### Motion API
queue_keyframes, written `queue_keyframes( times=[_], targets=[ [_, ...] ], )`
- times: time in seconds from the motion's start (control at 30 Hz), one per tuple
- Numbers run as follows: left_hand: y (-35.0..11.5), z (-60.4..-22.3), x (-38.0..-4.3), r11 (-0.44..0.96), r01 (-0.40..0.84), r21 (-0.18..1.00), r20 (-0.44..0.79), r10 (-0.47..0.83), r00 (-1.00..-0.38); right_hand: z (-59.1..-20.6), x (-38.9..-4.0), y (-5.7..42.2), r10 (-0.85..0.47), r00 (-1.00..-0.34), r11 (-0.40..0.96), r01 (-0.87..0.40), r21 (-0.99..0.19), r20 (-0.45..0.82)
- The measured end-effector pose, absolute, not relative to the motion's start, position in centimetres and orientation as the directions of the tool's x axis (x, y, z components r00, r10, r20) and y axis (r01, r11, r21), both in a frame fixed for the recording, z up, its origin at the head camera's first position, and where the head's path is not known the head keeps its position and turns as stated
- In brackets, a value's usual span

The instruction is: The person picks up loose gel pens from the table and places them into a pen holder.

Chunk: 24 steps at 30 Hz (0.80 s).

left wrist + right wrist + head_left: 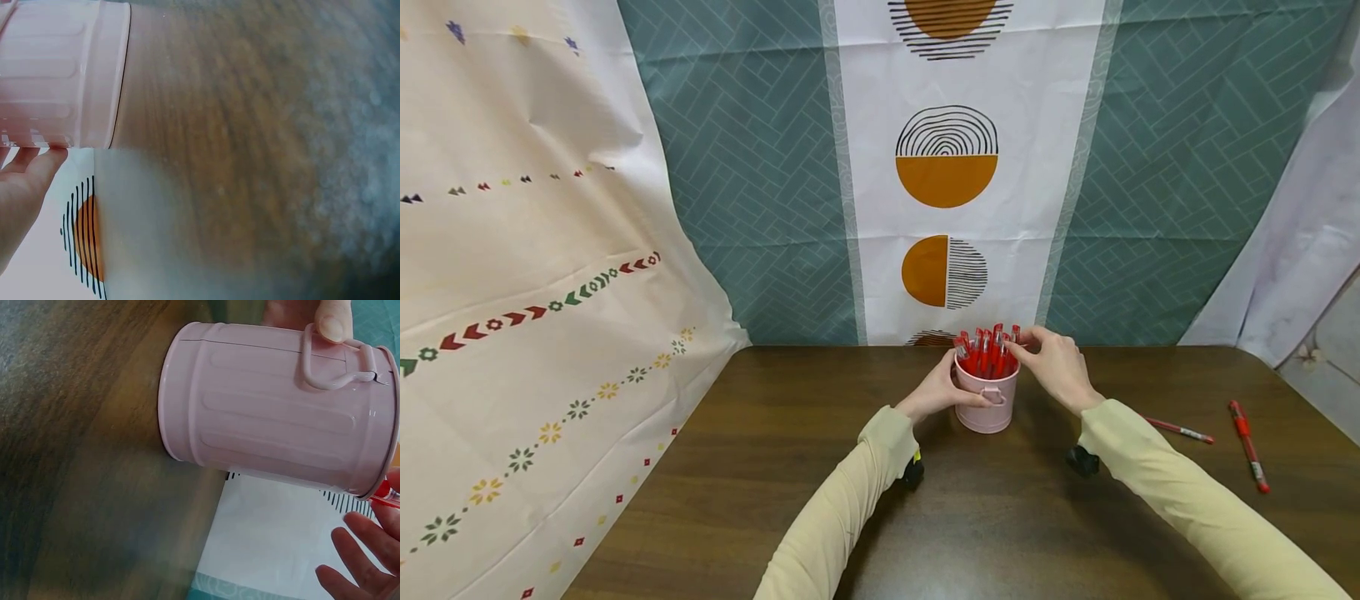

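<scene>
A pink metal bucket (985, 415) stands upright on the table, filled with several red pens (985, 354) that stick up past its rim. My left hand (942, 390) grips the bucket from the left, its thumb across the front by the small handle (337, 378). At the bucket's right rim, my right hand (1056, 367) pinches a red pen (386, 495) between thumb and index finger. Its other fingers (356, 556) spread loosely in the right wrist view. The pen's lower part is hidden inside the bucket. Only part of the left hand appears in the left wrist view.
Two more red pens lie on the table at the right: one pen (1180, 430) partly behind the right sleeve, another pen (1250, 450) nearer the table's right edge. A patterned curtain (760, 208) hangs directly behind the brown table (985, 517); a cream cloth (535, 333) covers the left side.
</scene>
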<state>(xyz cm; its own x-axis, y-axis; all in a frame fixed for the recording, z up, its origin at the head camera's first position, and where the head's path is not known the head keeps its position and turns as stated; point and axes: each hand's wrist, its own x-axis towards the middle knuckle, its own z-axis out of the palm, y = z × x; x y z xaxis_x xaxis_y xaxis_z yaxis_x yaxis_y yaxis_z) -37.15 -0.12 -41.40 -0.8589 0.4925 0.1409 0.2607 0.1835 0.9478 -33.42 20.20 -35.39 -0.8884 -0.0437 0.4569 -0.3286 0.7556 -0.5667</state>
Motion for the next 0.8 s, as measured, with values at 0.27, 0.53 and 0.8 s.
queue_keyframes(
  times=[0.27,0.53,0.8],
  targets=[
    [-0.10,-41.35,-37.14,0.178,0.269,0.947,0.149,0.499,-0.854,-35.74,-33.52,20.23,-0.065,-0.897,0.766,-0.326,-0.554,0.437],
    [-0.02,-41.32,-37.12,0.190,0.272,0.943,0.150,0.488,-0.860,-35.78,-33.52,20.21,-0.079,-0.900,0.762,-0.331,-0.556,0.428],
    [-0.09,-41.34,-37.13,0.212,0.257,0.943,0.126,0.487,-0.864,-35.89,-33.43,20.20,-0.092,-0.912,0.768,-0.321,-0.554,0.400]
  ],
)
